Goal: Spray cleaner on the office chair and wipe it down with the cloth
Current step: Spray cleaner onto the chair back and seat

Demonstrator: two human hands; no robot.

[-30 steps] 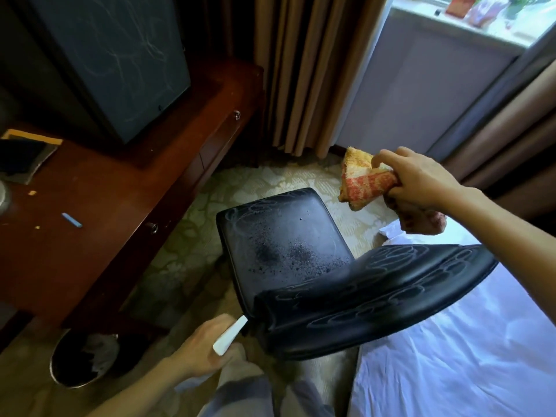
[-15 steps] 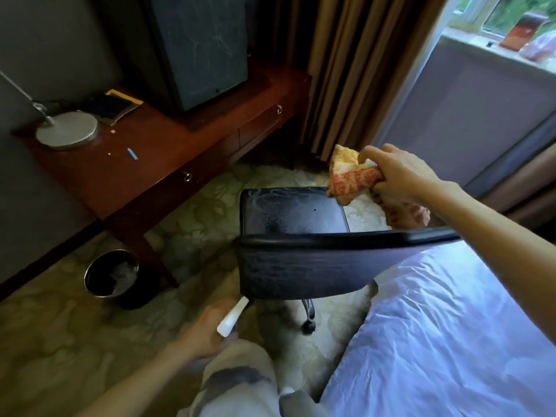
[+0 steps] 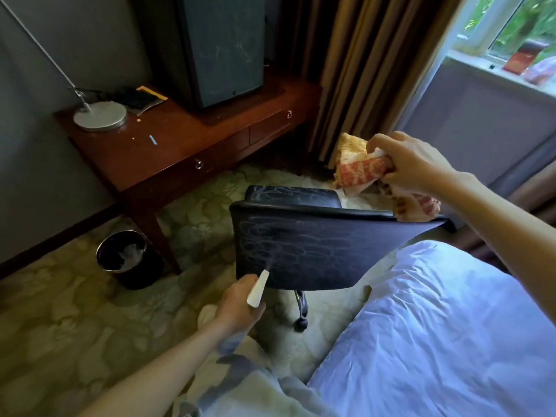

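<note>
The black office chair (image 3: 316, 251) stands mid-frame with the rear of its backrest toward me, streaked with pale swirl marks. My left hand (image 3: 237, 305) grips a white spray bottle (image 3: 258, 288) with its nozzle just short of the backrest's lower left, and a faint mist hangs at the tip. Above the chair's right side, my right hand (image 3: 412, 162) grips a bunched orange-and-yellow patterned cloth (image 3: 361, 168); its tail hangs down to the backrest's top edge. Most of the seat is hidden behind the backrest.
A dark wooden desk (image 3: 168, 155) stands at the left with a lamp base (image 3: 100, 115) and a dark screen (image 3: 222, 46). A black waste bin (image 3: 129, 260) sits beside the desk leg. The white bed (image 3: 436, 332) fills the lower right. Brown curtains (image 3: 370, 70) hang behind the chair.
The view has pulled back and up, so the backrest's rear now faces me. My left hand rose and brought the spray bottle up to the backrest, where mist now shows. The right hand kept the cloth aloft.
</note>
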